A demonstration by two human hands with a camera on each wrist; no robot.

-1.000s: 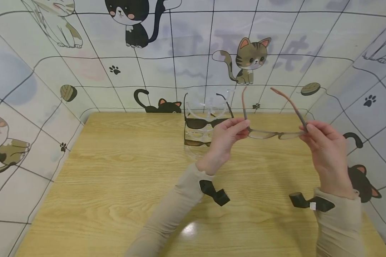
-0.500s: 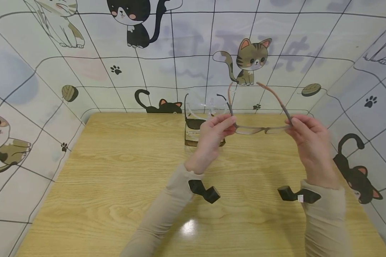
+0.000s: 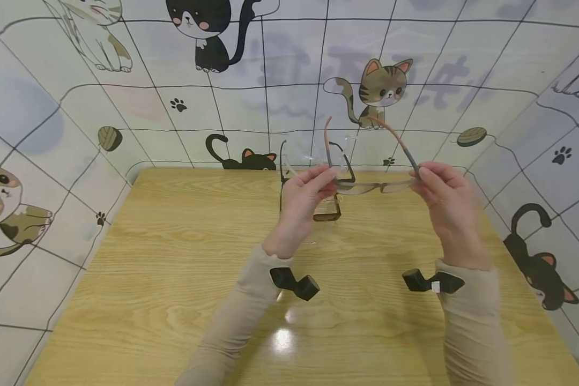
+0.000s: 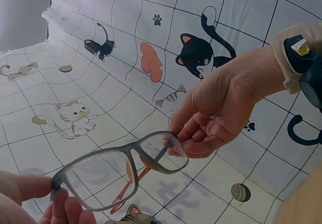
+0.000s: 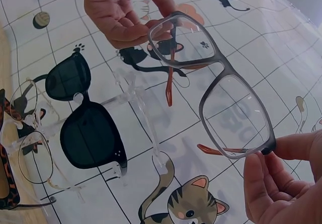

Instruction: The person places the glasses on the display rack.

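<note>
A pair of eyeglasses (image 3: 380, 187) with a grey frame and orange temple tips is held in the air, temples unfolded and pointing away from me. My left hand (image 3: 300, 206) pinches its left hinge corner. The right hand (image 3: 447, 206) pinches the opposite corner, thumb and fingers on the frame. In the right wrist view, a clear display stand (image 5: 137, 94) stands beside the held pair, apart from it. It carries black sunglasses (image 5: 93, 131), thin wire-rimmed glasses (image 5: 51, 159) and tortoiseshell glasses (image 5: 7, 181). From the head, my left hand hides part of this stand.
The wooden table (image 3: 183, 257) spreads in front of me. A cat-patterned sheet (image 3: 289, 69) rises behind it and along both sides. Dark wrist cameras (image 3: 294, 283) sit on both sleeves.
Both hands have carried the eyeglasses leftward and slightly farther from me, so they now overlap the right side of the display stand in the head view. Neither hand's hold has changed.
</note>
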